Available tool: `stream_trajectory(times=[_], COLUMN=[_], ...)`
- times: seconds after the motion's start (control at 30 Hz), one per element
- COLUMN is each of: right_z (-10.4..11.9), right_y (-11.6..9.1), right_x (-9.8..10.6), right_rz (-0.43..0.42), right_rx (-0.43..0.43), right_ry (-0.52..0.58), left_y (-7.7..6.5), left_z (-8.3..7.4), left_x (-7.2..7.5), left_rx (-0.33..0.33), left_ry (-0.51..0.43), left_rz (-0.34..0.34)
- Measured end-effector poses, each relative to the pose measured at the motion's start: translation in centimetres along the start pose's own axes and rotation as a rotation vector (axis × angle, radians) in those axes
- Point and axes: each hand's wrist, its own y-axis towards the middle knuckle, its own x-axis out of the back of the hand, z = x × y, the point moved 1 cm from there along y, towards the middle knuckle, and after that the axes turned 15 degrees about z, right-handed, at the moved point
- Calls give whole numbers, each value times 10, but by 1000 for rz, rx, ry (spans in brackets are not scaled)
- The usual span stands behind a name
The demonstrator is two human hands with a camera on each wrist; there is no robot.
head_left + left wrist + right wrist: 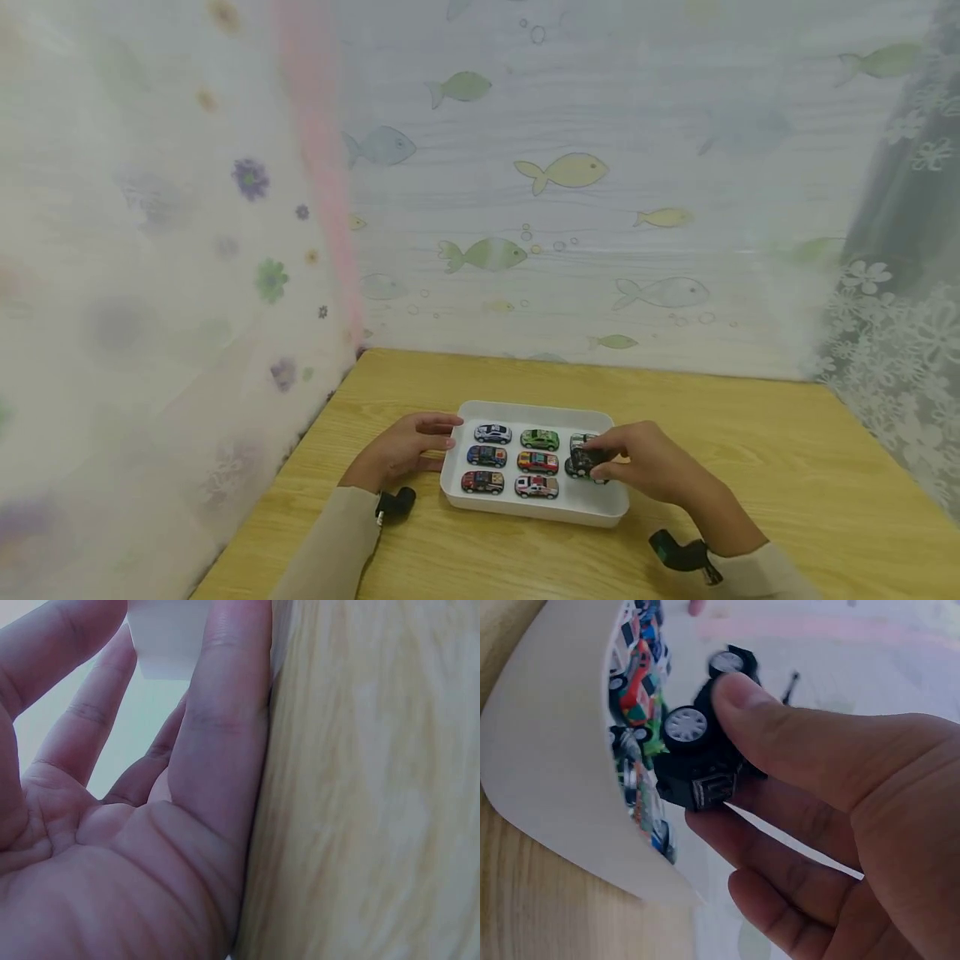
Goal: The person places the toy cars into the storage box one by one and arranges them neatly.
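Note:
My right hand (651, 460) pinches a small black toy car (697, 761) between thumb and fingers. It holds the car over the right side of a white tray (525, 512). Grey spoked wheels show on the car in the right wrist view. Rows of toy cars stand in the tray, among them a green car (539, 438), a red and yellow car (537, 462) and a blue car (487, 455). One car under the right hand is partly hidden. At the tray's left wall, my left hand (401, 450) rests with extended fingers, its edge along the table.
A wooden table (757, 467) carries the tray. Pale curtains with fish (573, 170) and flowers (272, 281) hang behind and at the left of it. Small black cameras (678, 551) are worn on both wrists.

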Motion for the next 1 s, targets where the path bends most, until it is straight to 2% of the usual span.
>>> stream_trajectory(times=[0.13, 0.37, 0.5, 0.73, 1.0], right_z=[2, 7, 6, 5, 5], right_y=[7, 9, 9, 11, 9], right_x=[-7, -15, -19, -22, -21], right_rz=[30, 37, 49, 42, 47], right_rx=[-25, -48, -63, -55, -50], right_ry=[31, -73, -76, -119, -111], left_y=[-3, -5, -4, -5, -2], left_z=[1, 2, 1, -2, -2], left_x=[3, 2, 1, -1, -1], left_rx=[6, 13, 19, 25, 23], left_ry=[8, 9, 0, 0, 4], left_rz=[-11, -16, -21, -21, -20])
